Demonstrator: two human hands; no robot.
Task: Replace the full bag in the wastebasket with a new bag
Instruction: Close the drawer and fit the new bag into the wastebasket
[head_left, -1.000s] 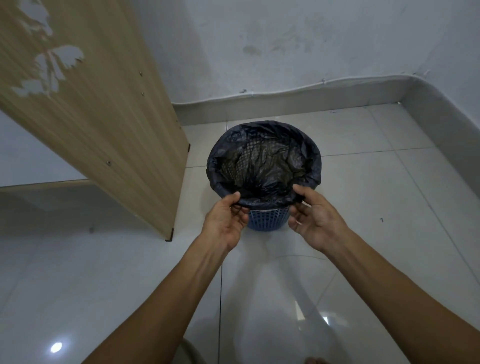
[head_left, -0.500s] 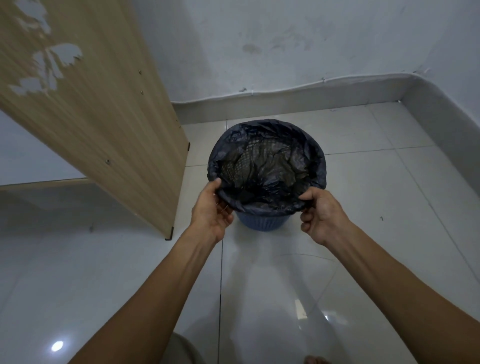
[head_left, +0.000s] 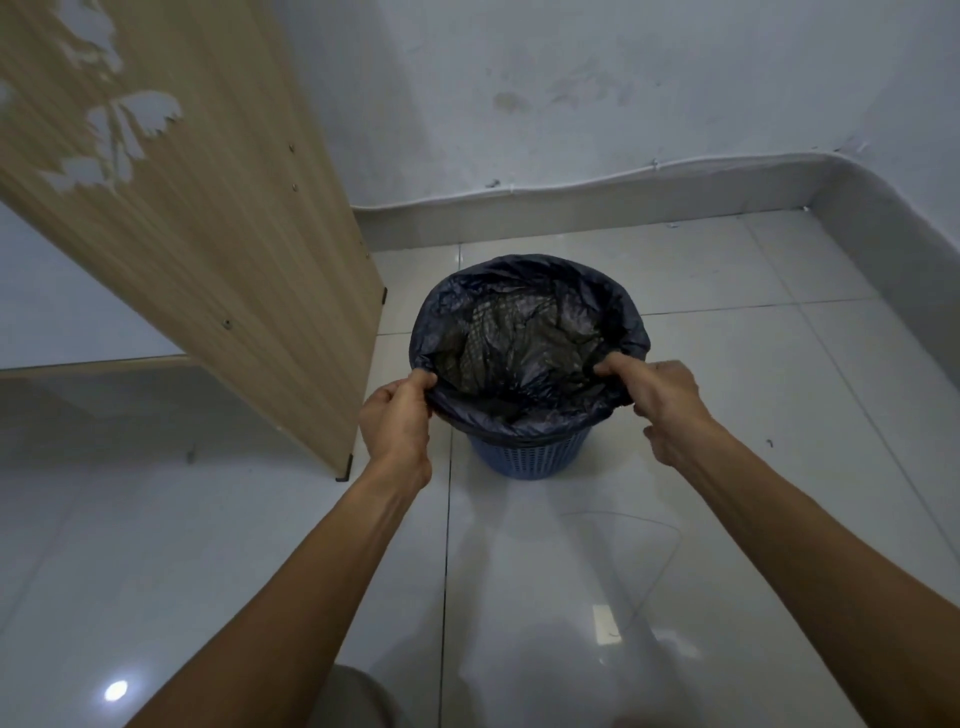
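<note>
A small blue mesh wastebasket (head_left: 524, 457) stands on the tiled floor. A black plastic bag (head_left: 524, 332) lines it, its edge folded over the rim all round; the basket's mesh shows through the thin bag inside. My left hand (head_left: 397, 415) pinches the bag's folded edge at the near left of the rim. My right hand (head_left: 660, 400) pinches the edge at the near right. Both hands are shut on the plastic. The bag's bottom looks crumpled, with no contents that I can make out.
A light wooden cabinet panel (head_left: 208, 234) leans in from the left, its lower corner close to my left hand. A white wall (head_left: 597, 93) and grey skirting (head_left: 597, 202) run behind the basket and curve round on the right. Glossy white floor tiles (head_left: 545, 597) lie in front.
Both hands have slid apart along the bag's rim, from the near front edge out to its left and right sides, and now pinch it there.
</note>
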